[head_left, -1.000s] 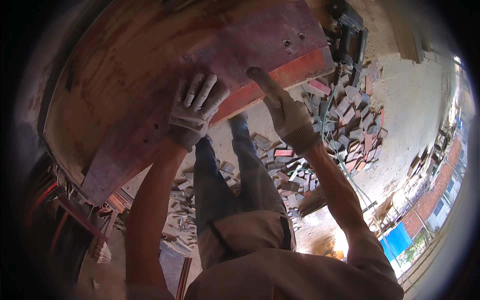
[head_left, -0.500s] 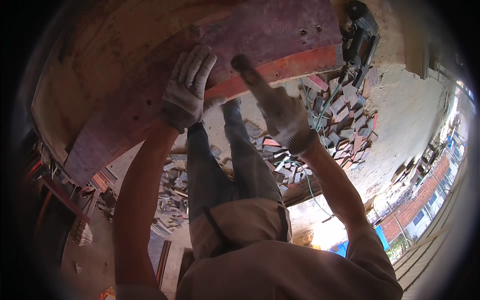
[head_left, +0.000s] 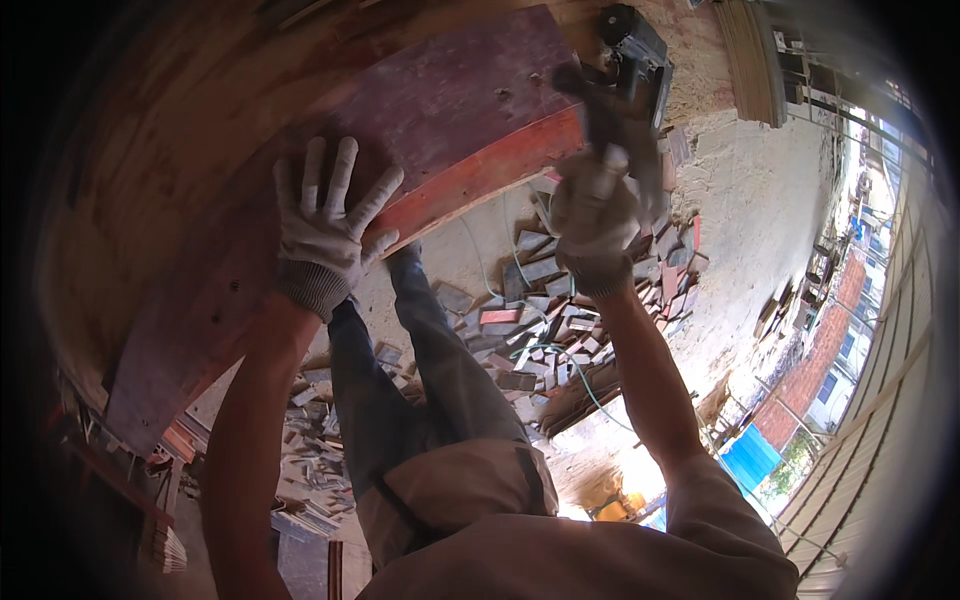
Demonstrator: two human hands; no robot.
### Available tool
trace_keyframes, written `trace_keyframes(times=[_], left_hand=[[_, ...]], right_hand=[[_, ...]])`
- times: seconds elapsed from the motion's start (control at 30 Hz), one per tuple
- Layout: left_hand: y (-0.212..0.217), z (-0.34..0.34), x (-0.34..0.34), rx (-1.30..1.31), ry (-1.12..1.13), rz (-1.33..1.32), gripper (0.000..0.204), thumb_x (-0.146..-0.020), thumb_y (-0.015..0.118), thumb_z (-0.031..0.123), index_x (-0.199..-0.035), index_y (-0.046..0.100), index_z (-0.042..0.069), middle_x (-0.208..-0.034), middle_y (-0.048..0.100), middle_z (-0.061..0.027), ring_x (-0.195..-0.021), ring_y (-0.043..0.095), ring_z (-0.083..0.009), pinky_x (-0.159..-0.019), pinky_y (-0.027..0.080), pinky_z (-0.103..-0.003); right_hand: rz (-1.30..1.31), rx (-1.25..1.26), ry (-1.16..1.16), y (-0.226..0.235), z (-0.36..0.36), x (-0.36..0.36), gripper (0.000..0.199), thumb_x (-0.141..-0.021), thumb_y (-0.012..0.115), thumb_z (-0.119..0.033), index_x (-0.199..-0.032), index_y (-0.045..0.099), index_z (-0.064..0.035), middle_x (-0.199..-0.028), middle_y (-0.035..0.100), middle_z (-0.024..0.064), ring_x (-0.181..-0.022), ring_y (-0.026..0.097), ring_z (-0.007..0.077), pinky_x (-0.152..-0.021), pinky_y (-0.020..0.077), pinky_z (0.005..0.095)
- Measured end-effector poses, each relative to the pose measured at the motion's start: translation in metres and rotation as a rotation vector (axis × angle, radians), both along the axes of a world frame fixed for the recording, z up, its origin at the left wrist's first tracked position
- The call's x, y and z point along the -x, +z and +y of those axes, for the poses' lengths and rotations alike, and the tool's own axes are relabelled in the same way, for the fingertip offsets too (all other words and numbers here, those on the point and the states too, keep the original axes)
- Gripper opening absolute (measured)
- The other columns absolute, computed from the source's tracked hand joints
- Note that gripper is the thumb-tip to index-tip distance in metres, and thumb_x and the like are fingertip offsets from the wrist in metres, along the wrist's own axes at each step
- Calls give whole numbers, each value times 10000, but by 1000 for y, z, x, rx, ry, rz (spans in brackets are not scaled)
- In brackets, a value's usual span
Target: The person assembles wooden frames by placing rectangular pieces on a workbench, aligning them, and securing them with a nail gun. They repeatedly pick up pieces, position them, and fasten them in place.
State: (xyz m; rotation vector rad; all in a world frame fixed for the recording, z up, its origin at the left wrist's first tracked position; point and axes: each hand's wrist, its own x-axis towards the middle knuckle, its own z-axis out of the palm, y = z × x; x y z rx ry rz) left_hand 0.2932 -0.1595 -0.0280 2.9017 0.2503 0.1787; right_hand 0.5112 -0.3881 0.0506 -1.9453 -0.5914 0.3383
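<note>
My left hand [head_left: 325, 225], in a pale knit glove, lies with its fingers spread on a long curved wooden panel [head_left: 450, 90]. The panel has a dark purple face, a few small holes and a red strip along its near edge. My right hand [head_left: 597, 205], also gloved, is closed round what looks like a hammer [head_left: 598, 110], smeared by motion and raised past the panel's right end. Just behind it lies a black nail gun [head_left: 635, 55], partly covered by the hammer.
A heap of wood offcuts [head_left: 560, 340] covers the ground below the panel and around my legs [head_left: 430, 350]. Through the offcuts winds a thin green hose [head_left: 580, 375]. Stacked boards [head_left: 750, 60] stand at the far right. Timber pieces [head_left: 165, 500] lie at the lower left.
My right hand has swung the hammer away from the panel's middle toward the nail gun. My left hand has spread its fingers. The whole view has shifted.
</note>
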Motion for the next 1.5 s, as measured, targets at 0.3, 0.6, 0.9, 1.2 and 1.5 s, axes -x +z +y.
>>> trace_keyframes(times=[0.3, 0.6, 0.9, 1.2, 1.5], left_hand=[[-6, 1, 2, -18, 22, -47, 650, -902, 746, 417, -1515, 535, 368, -1686, 326, -141, -1523, 319, -445, -1181, 259, -723], [-12, -4, 3, 9, 51, -57, 647, -904, 743, 422, -1510, 518, 388, -1712, 283, -82, -1548, 288, -401, -1232, 226, -677], [-1, -18, 54, 132, 131, 63, 662, -961, 655, 445, -1573, 437, 320, -1698, 322, -47, -1583, 237, -320, -1291, 198, -556], [5, -17, 217, 151, 389, 18, 645, -1006, 624, 379, -1580, 441, 148, -1671, 383, -53, -1560, 323, -250, -1280, 252, -487], [6, 9, 281, 51, 461, 27, 606, -1035, 578, 392, -1577, 459, 149, -1655, 416, -47, -1540, 366, -261, -1269, 270, -480]], right_hand=[[-162, 319, 136, -17, -3, -9, 354, -1096, 494, -284, -1210, 640, 17, -859, 650, 170, -700, 681, 252, -597, 546, 402], [-241, 487, 24, -40, -17, -3, 365, -1079, 531, -372, -1114, 648, -29, -787, 660, 106, -673, 642, 249, -626, 528, 409], [298, 503, -5, -54, -15, 10, 556, -1057, 531, -563, -780, 560, -81, -577, 436, -52, -442, 425, 79, -404, 283, 297], [145, 362, 220, -59, 21, 171, 367, -1093, 517, -357, -1050, 667, -26, -772, 622, 47, -637, 588, 174, -597, 494, 354], [-513, -125, 351, 14, 114, 280, 354, -1083, 529, -339, -1043, 660, -12, -639, 613, 86, -468, 552, 230, -452, 445, 335]])
